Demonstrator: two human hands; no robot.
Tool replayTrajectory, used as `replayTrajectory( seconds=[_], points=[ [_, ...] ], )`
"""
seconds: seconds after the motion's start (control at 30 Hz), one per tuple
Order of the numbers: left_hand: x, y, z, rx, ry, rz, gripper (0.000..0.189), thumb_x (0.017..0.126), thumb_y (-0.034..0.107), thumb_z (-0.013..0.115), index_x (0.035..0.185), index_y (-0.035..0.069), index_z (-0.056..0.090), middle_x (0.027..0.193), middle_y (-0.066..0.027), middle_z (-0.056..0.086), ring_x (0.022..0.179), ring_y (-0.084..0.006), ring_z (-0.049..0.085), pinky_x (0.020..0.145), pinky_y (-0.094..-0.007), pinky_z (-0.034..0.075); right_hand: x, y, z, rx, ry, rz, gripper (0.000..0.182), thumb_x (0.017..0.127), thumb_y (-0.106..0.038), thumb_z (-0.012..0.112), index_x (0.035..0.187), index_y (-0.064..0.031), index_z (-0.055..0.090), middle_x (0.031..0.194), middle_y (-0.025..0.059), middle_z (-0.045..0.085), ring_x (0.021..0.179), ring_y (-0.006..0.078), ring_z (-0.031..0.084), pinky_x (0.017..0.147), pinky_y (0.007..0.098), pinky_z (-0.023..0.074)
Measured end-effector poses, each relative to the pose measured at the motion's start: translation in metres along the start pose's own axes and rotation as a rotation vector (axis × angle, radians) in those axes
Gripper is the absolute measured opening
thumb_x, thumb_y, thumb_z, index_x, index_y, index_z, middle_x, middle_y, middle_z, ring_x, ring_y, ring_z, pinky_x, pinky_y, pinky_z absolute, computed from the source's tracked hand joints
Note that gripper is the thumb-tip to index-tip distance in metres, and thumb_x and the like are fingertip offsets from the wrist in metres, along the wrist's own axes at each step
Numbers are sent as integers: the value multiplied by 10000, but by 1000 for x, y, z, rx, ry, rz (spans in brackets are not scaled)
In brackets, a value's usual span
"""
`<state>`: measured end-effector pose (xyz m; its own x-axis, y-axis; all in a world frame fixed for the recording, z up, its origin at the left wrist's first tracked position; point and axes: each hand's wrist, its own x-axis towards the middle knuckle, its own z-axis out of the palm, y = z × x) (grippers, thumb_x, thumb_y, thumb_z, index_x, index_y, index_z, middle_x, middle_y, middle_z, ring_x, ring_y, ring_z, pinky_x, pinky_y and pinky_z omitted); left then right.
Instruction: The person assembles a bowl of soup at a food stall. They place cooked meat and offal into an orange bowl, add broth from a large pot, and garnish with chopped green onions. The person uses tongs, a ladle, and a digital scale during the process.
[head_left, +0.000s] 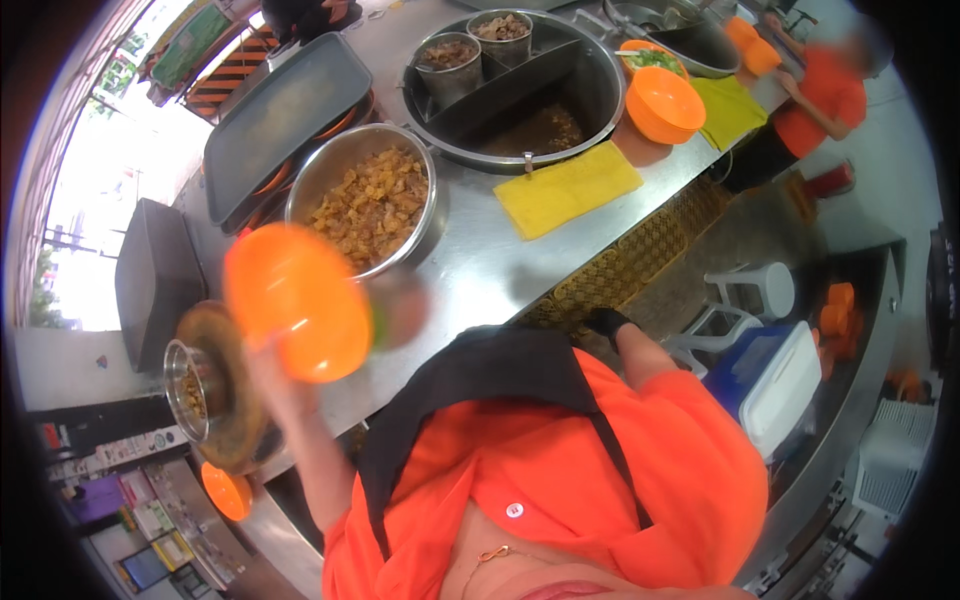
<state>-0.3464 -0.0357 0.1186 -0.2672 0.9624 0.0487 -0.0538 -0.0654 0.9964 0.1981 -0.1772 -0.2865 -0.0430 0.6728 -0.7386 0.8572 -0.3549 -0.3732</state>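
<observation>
My left hand (274, 371) grips an orange plastic bowl (296, 300), blurred by motion, its fingers partly hidden by the bowl. The bowl is in front of a steel bowl (432, 161) of browned, fried-looking food pieces. My right hand (606, 324) looks dark, perhaps gloved, and hangs low past the counter's edge beside my body; its fingers are too unclear to read. Farther along, a large divided round pot (615, 97) of brown broth holds two steel canisters of meat. A folded yellow cloth (568, 189) lies at its near side.
Stacked orange bowls (664, 103) stand by a bowl of chopped greens (652, 63) and a green cloth (727, 112). A grey tray (289, 124) is at the far left, a round wooden board (225, 375) nearer. Another person (829, 97) works at the right; white stools (765, 289) stand below.
</observation>
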Motion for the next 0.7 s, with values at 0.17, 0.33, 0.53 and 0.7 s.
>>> replayTrajectory(
  seconds=[0.17,0.33,0.53,0.7],
  points=[
    [-34,-47,161,-256,-325,-485,367,947,51,519,1301,6,433,1177,-132,580,1042,-203,598,887,-325,510,-36,7,-22,150,22,122,661,876,-488,558,1340,-21,499,1380,201,490,1297,333,445,1049,408,382],
    [-31,-105,203,-211,-426,-690,301,942,67,529,1228,6,456,1109,-115,593,994,-193,623,825,-307,547,-38,76,5,80,299,136,534,880,-398,565,1255,-18,578,1293,210,563,1230,363,505,1032,407,399],
    [-27,-120,213,-149,-341,-807,387,948,94,534,1291,17,372,1179,-132,549,1024,-220,613,847,-356,550,-60,78,-21,507,1391,246,336,932,-176,528,1180,47,574,1197,255,600,1078,363,598,912,431,457],
    [-28,-121,192,-226,-406,-857,379,970,148,517,1304,31,383,1179,-116,544,1028,-211,597,866,-365,528,-107,-8,-181,678,1796,12,334,956,-183,552,1154,86,551,1129,215,602,1051,295,567,958,389,424]
  ],
)
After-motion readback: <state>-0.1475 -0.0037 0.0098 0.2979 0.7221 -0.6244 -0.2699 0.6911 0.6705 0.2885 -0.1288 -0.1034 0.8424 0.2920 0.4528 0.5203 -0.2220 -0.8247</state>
